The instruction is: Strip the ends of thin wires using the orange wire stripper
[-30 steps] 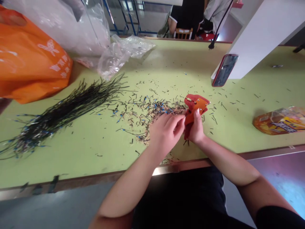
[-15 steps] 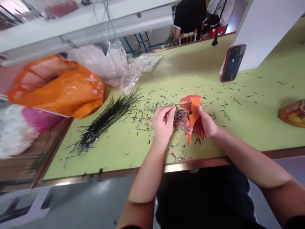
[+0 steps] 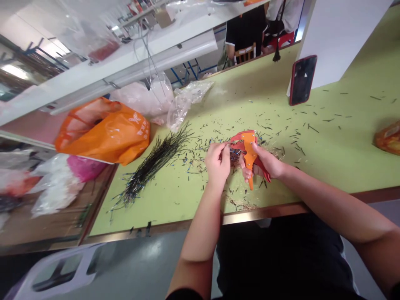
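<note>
An orange and red wire stripper (image 3: 249,152) is gripped in my right hand (image 3: 264,163), its jaws pointing left. My left hand (image 3: 218,160) is closed in a pinch right at those jaws. Between its fingertips sits a thin dark wire, mostly hidden by the fingers. Under and between my hands lies a heap of short wires with blue ends (image 3: 235,156), partly covered. To the left rests a long bundle of black wires (image 3: 156,162), with blue and bare tips toward the near end.
Black offcuts (image 3: 296,135) litter the green table (image 3: 337,166). A phone (image 3: 302,80) leans on a white post. An orange bag (image 3: 109,133) and clear plastic bags (image 3: 189,100) lie at the back left. An orange packet (image 3: 389,138) stands at the right edge. A person (image 3: 245,31) sits beyond.
The stripper's jaws have come down and left to my left fingertips, closing the gap between them. The jaws look closer together. The camera view has shifted left.
</note>
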`<state>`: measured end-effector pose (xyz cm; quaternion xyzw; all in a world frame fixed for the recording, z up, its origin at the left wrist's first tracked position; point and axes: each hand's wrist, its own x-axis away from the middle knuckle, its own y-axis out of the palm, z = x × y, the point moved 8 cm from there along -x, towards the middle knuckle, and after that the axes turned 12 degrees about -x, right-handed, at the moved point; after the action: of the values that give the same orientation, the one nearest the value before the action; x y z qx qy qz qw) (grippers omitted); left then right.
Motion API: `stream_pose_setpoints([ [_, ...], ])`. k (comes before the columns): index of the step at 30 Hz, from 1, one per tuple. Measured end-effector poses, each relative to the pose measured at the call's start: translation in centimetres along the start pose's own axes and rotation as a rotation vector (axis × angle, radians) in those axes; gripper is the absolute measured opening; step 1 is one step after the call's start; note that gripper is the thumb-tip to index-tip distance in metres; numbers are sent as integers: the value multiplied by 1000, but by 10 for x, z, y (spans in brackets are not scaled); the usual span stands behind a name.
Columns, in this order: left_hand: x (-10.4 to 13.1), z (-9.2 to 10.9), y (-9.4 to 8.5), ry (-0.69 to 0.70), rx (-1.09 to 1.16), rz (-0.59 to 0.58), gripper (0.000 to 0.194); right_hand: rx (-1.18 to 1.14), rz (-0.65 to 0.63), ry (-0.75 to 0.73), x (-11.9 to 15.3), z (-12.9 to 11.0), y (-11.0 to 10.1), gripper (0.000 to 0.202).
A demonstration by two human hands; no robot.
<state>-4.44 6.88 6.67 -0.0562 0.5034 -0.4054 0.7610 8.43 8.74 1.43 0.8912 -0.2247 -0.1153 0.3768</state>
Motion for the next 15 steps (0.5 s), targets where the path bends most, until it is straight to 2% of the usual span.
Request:
stream_pose_setpoints([
  [5, -1, 5, -2, 79, -109, -11, 27, 69, 55, 12, 0, 2, -10, 75],
  [8, 0, 1, -3, 49, -120, -4, 25, 87, 88, 16, 0, 3, -15, 75],
  [15, 3, -6, -3, -55, -148, -5, 25, 62, 72, -20, -1, 1, -13, 73],
])
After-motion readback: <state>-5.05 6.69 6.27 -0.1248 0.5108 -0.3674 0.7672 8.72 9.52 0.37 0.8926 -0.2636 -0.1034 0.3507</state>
